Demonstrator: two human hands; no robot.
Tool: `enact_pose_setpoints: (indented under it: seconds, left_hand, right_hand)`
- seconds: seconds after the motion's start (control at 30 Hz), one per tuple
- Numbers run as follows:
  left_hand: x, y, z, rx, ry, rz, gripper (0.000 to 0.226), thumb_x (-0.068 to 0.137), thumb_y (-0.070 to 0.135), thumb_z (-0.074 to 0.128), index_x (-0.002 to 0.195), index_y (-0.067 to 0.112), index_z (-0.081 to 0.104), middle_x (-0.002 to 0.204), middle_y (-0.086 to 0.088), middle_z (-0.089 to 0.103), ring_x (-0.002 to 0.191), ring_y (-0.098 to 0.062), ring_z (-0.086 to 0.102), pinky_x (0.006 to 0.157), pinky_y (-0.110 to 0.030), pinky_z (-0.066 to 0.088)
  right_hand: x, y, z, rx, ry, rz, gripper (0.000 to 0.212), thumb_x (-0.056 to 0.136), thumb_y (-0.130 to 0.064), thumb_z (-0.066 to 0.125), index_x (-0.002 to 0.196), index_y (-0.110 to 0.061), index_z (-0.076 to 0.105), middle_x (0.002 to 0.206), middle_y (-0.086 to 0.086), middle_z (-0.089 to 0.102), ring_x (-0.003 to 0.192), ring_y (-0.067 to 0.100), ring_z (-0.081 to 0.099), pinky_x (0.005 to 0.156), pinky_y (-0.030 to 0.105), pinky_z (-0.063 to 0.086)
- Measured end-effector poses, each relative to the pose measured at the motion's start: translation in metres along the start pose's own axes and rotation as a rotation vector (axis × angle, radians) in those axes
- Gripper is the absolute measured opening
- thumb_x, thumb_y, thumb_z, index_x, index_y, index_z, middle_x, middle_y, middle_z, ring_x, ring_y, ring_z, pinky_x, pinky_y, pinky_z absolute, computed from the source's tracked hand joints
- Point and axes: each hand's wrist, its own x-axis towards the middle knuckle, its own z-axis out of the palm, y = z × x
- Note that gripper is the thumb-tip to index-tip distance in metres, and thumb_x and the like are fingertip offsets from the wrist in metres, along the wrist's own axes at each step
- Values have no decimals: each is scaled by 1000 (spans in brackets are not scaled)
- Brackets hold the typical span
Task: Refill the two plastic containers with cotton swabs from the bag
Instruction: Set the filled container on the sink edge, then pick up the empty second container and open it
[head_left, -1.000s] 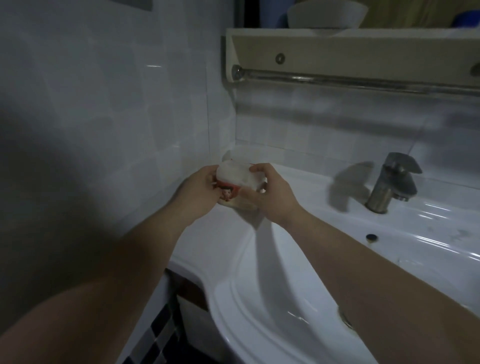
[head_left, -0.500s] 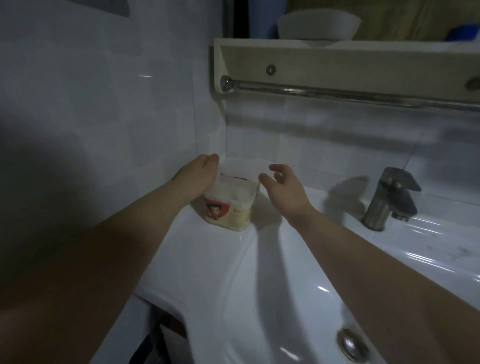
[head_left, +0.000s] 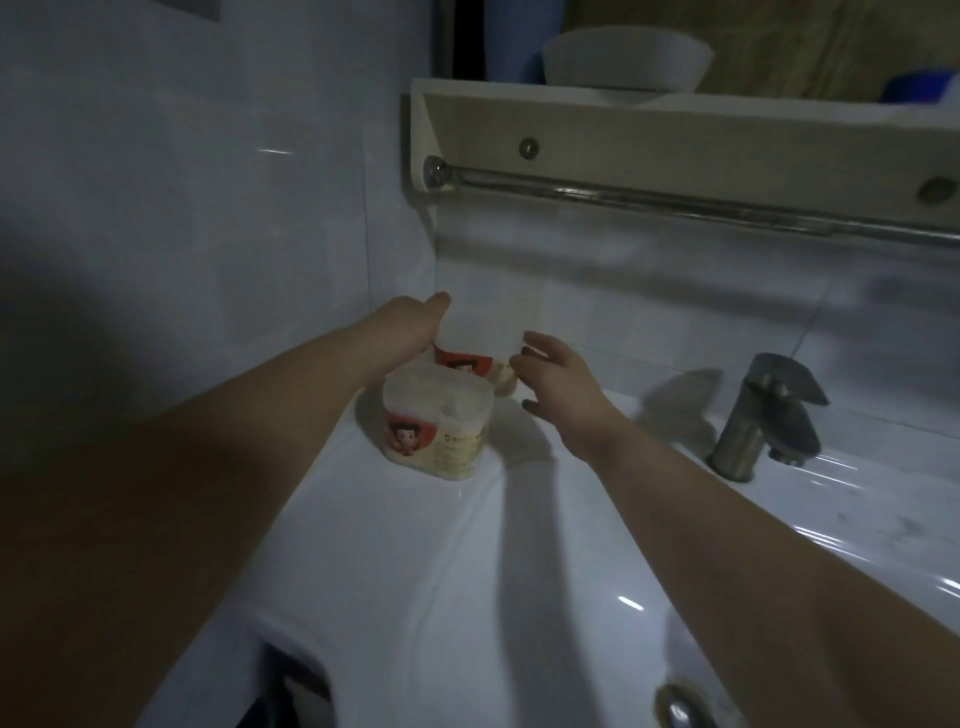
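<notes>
Two small translucent plastic containers with red cartoon labels stand on the left corner of the white sink ledge. The front container (head_left: 435, 423) is full of white cotton swabs and stands free of both hands. Behind it is the rear container (head_left: 480, 338), taller-looking and pale, close to the tiled wall. My left hand (head_left: 410, 330) wraps round its left side, thumb up along the top edge, fingers hidden behind it. My right hand (head_left: 553, 376) is spread, fingertips at the container's right side. No bag is in view.
The white sink (head_left: 467, 597) fills the foreground, its drain (head_left: 680, 701) at the bottom edge. A metal tap (head_left: 763, 423) stands at the right. Above hang a towel rail (head_left: 675, 200) and a shelf (head_left: 675, 130) carrying a white bowl (head_left: 626, 62).
The front container, held in both hands a second ago, now stands on the ledge. Both hands have left it and moved back to the rear container.
</notes>
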Motion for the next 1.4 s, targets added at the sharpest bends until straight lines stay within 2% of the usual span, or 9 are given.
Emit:
enact_pose_setpoints:
  seconds: [0.13, 0.3, 0.43, 0.63, 0.77, 0.93, 1.13, 1.27, 1.4]
  left_hand:
    - [-14, 19, 1, -32, 18, 130, 15, 96, 13, 53, 102, 10, 66, 111, -11, 61, 98, -24, 60, 82, -30, 46]
    - [-56, 50, 14, 15, 25, 348, 42, 90, 10, 65, 131, 18, 62, 115, 2, 64, 102, -15, 60, 87, -28, 49]
    - [-80, 58, 33, -59, -44, 383, 56, 82, 23, 79, 134, 23, 58, 118, 6, 66, 94, -4, 65, 72, -19, 52]
    - [-119, 50, 74, -216, -98, 408, 71, 79, 25, 85, 140, 22, 46, 116, 8, 62, 102, -10, 67, 93, -36, 58]
    - [-146, 42, 97, -294, -235, 431, 56, 79, 28, 87, 127, 31, 59, 122, 5, 69, 107, -9, 69, 93, -32, 58]
    - [-183, 35, 131, -429, -405, 424, 28, 85, 14, 82, 104, 18, 62, 88, 1, 73, 84, -14, 72, 68, -22, 53]
    - [-201, 23, 173, -445, -438, 343, 66, 79, 17, 87, 134, 20, 51, 118, -5, 68, 103, -15, 71, 85, -29, 60]
    - [-204, 17, 188, -401, -410, 357, 77, 79, 14, 87, 141, 25, 43, 120, 2, 65, 104, -10, 68, 81, -22, 58]
    - [-210, 11, 199, -229, -455, 431, 87, 74, 16, 91, 142, 30, 38, 120, 15, 59, 105, 0, 63, 77, -18, 58]
  right_hand:
    - [-15, -15, -17, -120, 138, -172, 55, 91, -16, 67, 144, -18, 51, 139, 1, 61, 119, 19, 63, 106, 48, 51]
    - [-49, -30, -44, -106, 297, -288, 40, 90, -35, 71, 125, -30, 52, 132, -1, 64, 100, 15, 68, 90, 45, 58]
    - [-81, -32, -66, -24, 309, -284, 43, 95, -34, 68, 132, -28, 46, 125, 1, 66, 100, 15, 70, 86, 37, 59]
    - [-137, -25, -96, 15, 238, -280, 49, 98, -34, 64, 140, -38, 41, 120, -6, 61, 105, 12, 67, 77, 25, 54]
    - [-167, -17, -112, 36, 197, -278, 47, 101, -32, 59, 144, -36, 41, 124, -5, 63, 105, 10, 69, 81, 24, 54]
    - [-203, 4, -127, 46, 148, -208, 35, 103, -34, 55, 134, -24, 41, 120, 6, 65, 95, 14, 73, 69, 24, 55]
    - [-222, 40, -143, 45, 128, -151, 40, 103, -43, 50, 136, -26, 39, 118, 6, 65, 96, 12, 72, 75, 26, 54]
    - [-228, 55, -149, 33, 141, -131, 29, 105, -39, 47, 129, -24, 42, 104, 2, 65, 80, 3, 71, 65, 19, 53]
    - [-221, 61, -155, 17, 286, -106, 42, 105, -57, 35, 118, -22, 54, 93, 10, 73, 88, 23, 74, 83, 38, 59]
